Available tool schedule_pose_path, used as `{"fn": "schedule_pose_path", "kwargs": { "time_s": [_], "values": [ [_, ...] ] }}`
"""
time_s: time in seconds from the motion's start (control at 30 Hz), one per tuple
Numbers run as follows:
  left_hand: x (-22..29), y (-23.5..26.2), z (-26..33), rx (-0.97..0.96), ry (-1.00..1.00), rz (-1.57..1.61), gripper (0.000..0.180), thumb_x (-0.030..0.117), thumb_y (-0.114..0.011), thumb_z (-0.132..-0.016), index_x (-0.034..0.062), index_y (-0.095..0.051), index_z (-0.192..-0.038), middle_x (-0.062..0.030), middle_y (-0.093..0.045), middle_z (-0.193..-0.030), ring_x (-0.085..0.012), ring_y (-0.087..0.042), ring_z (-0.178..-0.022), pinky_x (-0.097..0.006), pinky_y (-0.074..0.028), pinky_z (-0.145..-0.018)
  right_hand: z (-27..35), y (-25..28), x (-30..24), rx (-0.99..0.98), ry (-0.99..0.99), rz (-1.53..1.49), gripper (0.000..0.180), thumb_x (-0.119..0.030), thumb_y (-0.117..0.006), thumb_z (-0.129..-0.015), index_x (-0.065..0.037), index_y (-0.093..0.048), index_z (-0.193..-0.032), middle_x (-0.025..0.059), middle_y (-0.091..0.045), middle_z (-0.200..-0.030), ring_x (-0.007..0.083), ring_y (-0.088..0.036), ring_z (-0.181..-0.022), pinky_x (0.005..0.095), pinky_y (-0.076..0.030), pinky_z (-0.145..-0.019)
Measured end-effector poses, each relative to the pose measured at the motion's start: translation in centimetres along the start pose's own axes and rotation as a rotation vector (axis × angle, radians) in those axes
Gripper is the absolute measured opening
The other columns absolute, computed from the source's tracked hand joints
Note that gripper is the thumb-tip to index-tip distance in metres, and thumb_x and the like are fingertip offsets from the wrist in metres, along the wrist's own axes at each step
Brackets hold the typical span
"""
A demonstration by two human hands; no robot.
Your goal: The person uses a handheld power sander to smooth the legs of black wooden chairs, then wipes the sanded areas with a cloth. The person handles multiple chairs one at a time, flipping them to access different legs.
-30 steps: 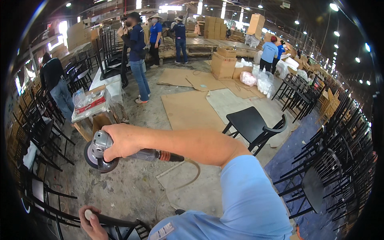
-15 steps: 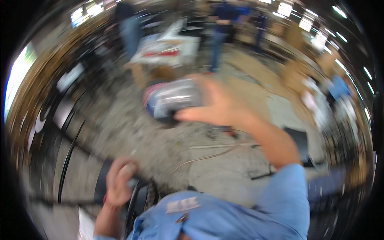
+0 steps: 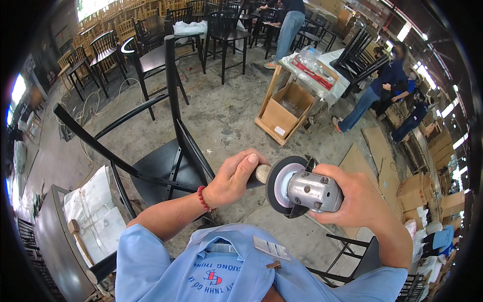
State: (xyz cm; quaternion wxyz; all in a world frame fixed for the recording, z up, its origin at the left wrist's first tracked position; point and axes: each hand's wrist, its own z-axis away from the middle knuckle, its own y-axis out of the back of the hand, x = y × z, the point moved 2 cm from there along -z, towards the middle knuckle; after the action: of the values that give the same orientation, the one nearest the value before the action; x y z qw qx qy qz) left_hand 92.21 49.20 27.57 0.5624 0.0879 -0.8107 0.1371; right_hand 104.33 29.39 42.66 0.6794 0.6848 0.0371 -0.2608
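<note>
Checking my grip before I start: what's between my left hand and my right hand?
In the head view, the angle grinder's disc lies between them; left hand grips the chair leg's end beside it, right hand holds the body.

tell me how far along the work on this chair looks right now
Done: the black chair lies tipped over and looks fully coated. In hand: the right hand holds the angle grinder off the chair, while the left hand grips the end of a chair leg at the disc. Left: the pictures can't show how many spots remain.

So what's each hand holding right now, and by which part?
Right hand grips the angle grinder by its metal body; left hand is closed on the end of a chair leg.
</note>
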Motion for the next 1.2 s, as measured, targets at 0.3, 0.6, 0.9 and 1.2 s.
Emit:
{"fn": "schedule_pose_path", "kwargs": {
  "time_s": [0.3,0.6,0.9,1.2],
  "values": [
    [-0.4,-0.1,0.0,-0.001,-0.026,0.013,0.039,0.030,-0.040,-0.108,-0.0022,-0.061,-0.103,-0.0030,-0.061,-0.090,-0.0094,-0.053,-0.085,-0.026,-0.045,-0.079,-1.1,1.5,-3.0,-0.046,-0.003,0.184,0.063,-0.027,-0.084,-0.064,-0.012,-0.058,-0.119,0.0152,-0.069,-0.088,0.0347,-0.069,-0.078,0.0398,-0.055,-0.071],
    [-2.5,4.7,-0.4,0.007,0.080,-0.080,0.026,0.022,-0.052,-0.103,-0.0005,-0.064,-0.105,-0.0040,-0.066,-0.099,-0.0106,-0.059,-0.094,-0.028,-0.048,-0.087,-8.9,6.0,-4.4,0.043,-0.116,0.218,0.056,-0.023,-0.079,-0.067,-0.005,-0.059,-0.116,0.0198,-0.069,-0.090,0.0383,-0.068,-0.084,0.0405,-0.052,-0.076],
    [0.5,30.3,-11.8,0.936,-0.393,-0.884,0.050,0.025,-0.075,-0.082,-0.0032,-0.055,-0.117,-0.0182,-0.065,-0.101,-0.0257,-0.065,-0.090,-0.037,-0.051,-0.083,-25.8,6.4,-7.1,0.108,-0.021,-0.247,0.048,-0.021,-0.075,-0.076,-0.003,-0.059,-0.116,0.0084,-0.066,-0.091,0.0166,-0.064,-0.069,0.0324,-0.052,-0.067],
    [0.3,32.3,-17.6,0.728,-0.002,-0.554,0.032,0.025,-0.071,-0.080,0.0015,-0.065,-0.101,-0.0177,-0.071,-0.089,-0.0337,-0.069,-0.086,-0.041,-0.052,-0.078,-40.4,4.7,-13.0,-0.098,-0.014,-0.251,0.041,-0.024,-0.074,-0.079,-0.002,-0.058,-0.111,0.0061,-0.059,-0.080,0.0125,-0.058,-0.063,0.0284,-0.052,-0.055]
  ]
}}
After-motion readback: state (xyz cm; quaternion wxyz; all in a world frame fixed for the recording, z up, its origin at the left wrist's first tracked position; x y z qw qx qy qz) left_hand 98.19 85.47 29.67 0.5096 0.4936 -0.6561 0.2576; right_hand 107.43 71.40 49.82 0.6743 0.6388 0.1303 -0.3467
